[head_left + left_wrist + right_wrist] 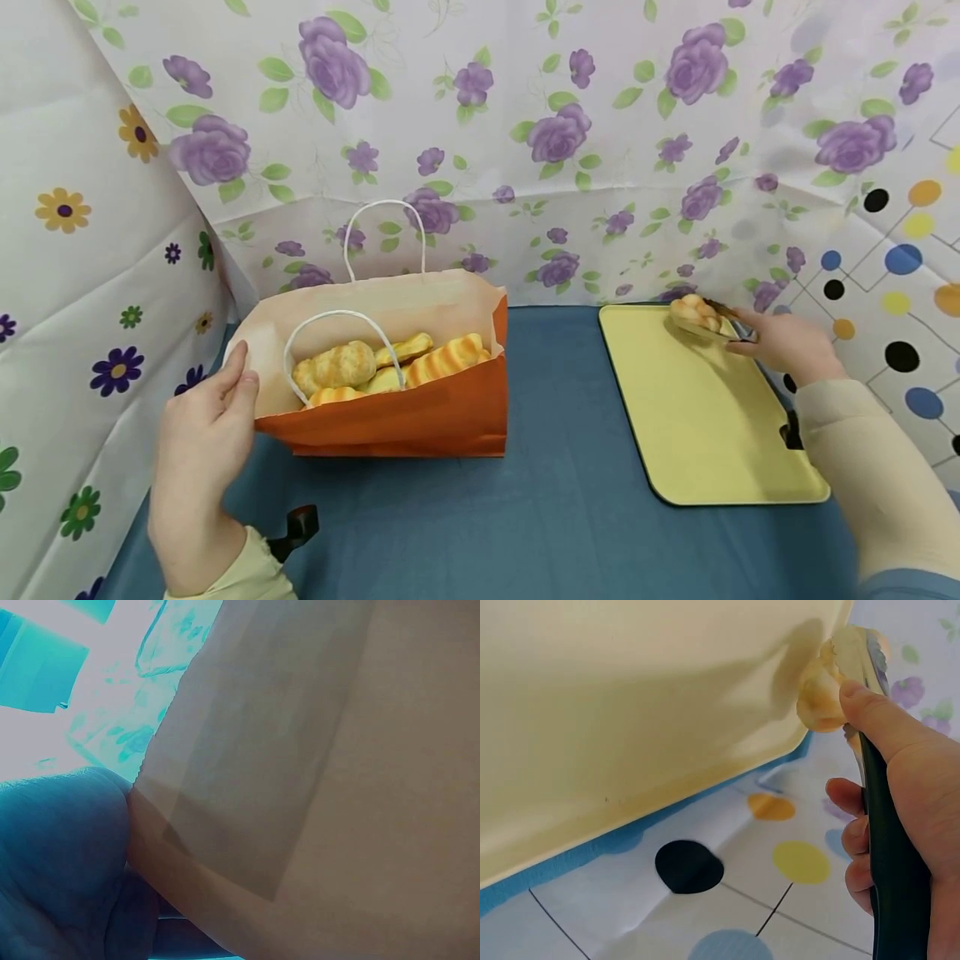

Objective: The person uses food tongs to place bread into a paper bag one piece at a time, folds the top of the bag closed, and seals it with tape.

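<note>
At the left an orange paper bag (405, 425) with white handles stands with its mouth open, several bread pieces (335, 367) inside. My left hand (201, 442) pinches the bag's left edge between thumb and fingers; the left wrist view is mostly filled by the bag's pale paper. Over on the right, my right hand (795, 346) grips tongs (889, 847) by their dark handle, thumb along the top. Between the tongs' ends is a golden, lumpy bread roll (695, 312), over the far end of a yellow tray (712, 417).
Blue cloth (555, 467) covers the table between bag and tray. A flowered curtain (510, 100) hangs close behind both. Patterned sheets line the left and right sides, the dotted one (900, 333) right beside the tray.
</note>
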`<state>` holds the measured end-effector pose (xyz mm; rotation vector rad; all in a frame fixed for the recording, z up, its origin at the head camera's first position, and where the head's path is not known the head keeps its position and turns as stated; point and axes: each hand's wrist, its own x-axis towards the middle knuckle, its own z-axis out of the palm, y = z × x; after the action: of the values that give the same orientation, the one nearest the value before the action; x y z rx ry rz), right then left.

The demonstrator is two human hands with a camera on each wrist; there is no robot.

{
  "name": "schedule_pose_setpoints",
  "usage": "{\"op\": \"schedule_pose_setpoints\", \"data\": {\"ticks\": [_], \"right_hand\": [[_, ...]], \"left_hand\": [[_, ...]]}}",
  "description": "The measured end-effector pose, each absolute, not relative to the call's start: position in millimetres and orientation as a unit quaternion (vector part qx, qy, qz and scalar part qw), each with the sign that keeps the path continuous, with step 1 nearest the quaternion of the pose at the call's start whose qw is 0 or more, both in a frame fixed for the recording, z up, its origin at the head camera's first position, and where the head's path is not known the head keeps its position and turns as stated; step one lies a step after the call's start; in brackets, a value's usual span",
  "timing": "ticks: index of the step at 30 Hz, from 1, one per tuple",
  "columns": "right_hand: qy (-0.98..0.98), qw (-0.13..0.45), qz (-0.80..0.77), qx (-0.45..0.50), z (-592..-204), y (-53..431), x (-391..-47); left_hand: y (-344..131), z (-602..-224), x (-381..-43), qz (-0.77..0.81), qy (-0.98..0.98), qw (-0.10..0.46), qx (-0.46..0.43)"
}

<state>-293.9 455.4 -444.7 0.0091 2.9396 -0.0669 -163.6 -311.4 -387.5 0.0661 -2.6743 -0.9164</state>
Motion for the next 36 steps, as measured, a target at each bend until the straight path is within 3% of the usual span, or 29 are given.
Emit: {"op": "schedule_pose_setpoints", "data": {"ticks": [24,36], "right_hand": [[0.987,-0.074,-0.060,-0.129,-406.8,307.0,-257.8],[0.962,-0.152,-0.096,-0.204,-355.5,238.0,-257.6]], "left_hand": [[-310.8,-388.1,-162.8,-0.315,-0.938,0.144,0.021],[-312.4,-389.3,-162.5,-0.316,-0.935,0.159,0.013]]}}
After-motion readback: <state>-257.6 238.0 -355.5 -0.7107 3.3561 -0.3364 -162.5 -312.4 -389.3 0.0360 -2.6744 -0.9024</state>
